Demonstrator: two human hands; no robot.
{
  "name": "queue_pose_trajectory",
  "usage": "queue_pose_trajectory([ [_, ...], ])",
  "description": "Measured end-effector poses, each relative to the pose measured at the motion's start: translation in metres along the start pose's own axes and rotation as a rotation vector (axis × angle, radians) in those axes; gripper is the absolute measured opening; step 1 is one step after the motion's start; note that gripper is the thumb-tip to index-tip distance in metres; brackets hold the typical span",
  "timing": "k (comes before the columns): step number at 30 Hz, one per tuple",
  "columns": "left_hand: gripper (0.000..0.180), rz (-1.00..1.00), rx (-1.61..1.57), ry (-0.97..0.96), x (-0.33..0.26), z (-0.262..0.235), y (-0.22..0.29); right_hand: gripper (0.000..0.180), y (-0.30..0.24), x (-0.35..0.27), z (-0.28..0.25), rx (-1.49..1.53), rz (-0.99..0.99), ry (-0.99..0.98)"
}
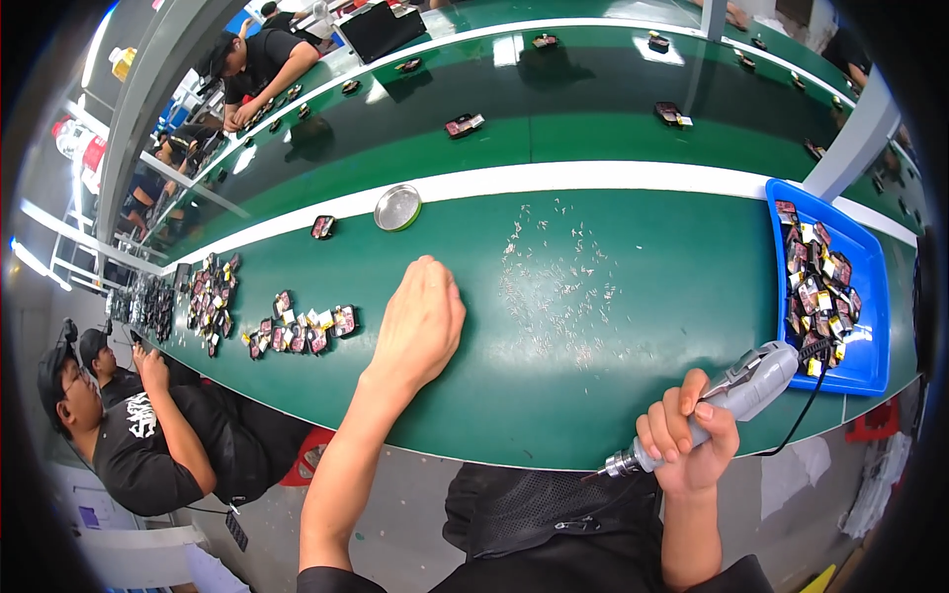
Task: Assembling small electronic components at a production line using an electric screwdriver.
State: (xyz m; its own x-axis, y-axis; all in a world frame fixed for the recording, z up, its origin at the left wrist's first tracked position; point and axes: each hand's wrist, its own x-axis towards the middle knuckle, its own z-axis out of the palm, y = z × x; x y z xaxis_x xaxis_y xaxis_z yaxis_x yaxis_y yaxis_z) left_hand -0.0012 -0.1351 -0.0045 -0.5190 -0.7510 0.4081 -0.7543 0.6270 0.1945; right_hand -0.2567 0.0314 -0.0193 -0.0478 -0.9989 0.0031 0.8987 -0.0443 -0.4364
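Note:
My right hand point(682, 435) is wrapped round a grey electric screwdriver point(751, 381) above the bench's near edge. Its bit points down to the left, and a black cord trails from its upper end. Over the green bench top, my left hand point(420, 316) is closed with its fingers curled under. Whatever those fingers hold, if anything, is hidden. To the right of that hand, many tiny silvery screws point(559, 287) lie scattered. Left of it is a loose group of small black assemblies point(297, 333) with reddish and yellow-white parts.
A blue tray point(875, 326) full of similar assemblies stands at the right. Beyond the left hand sit a round shallow tin point(397, 208) and a single assembly point(323, 227). More assemblies point(213, 301) crowd the bench's left. A conveyor point(593, 109) carries spaced assemblies behind. Co-workers sit nearby.

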Motion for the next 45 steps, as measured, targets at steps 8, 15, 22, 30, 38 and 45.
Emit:
queue_pose_trajectory([
  [8,0.006,-0.204,-0.601,0.12,-0.062,-0.032,0.049,0.011,-0.001,0.002,0.003,-0.056,-0.042,0.039],
  [15,0.006,-0.583,-1.71,0.199,-0.105,-0.028,0.108,0.009,0.015,0.013,0.058,0.059,-0.2,-0.033],
  [22,0.011,-0.563,-1.883,0.198,-0.115,-0.018,0.121,0.008,0.028,0.014,0.072,0.109,-0.255,-0.069],
  [30,0.013,-0.548,-1.762,0.15,-0.114,-0.019,0.119,0.012,0.031,0.015,0.074,0.064,-0.245,-0.044],
  [38,0.012,-0.327,-1.071,0.223,-0.108,-0.016,0.121,0.011,0.028,0.014,0.07,-0.042,-0.238,-0.073],
  [45,0.007,-0.335,-1.101,0.128,-0.105,-0.012,0.122,0.012,0.026,0.02,0.06,-0.006,-0.214,-0.065],
])
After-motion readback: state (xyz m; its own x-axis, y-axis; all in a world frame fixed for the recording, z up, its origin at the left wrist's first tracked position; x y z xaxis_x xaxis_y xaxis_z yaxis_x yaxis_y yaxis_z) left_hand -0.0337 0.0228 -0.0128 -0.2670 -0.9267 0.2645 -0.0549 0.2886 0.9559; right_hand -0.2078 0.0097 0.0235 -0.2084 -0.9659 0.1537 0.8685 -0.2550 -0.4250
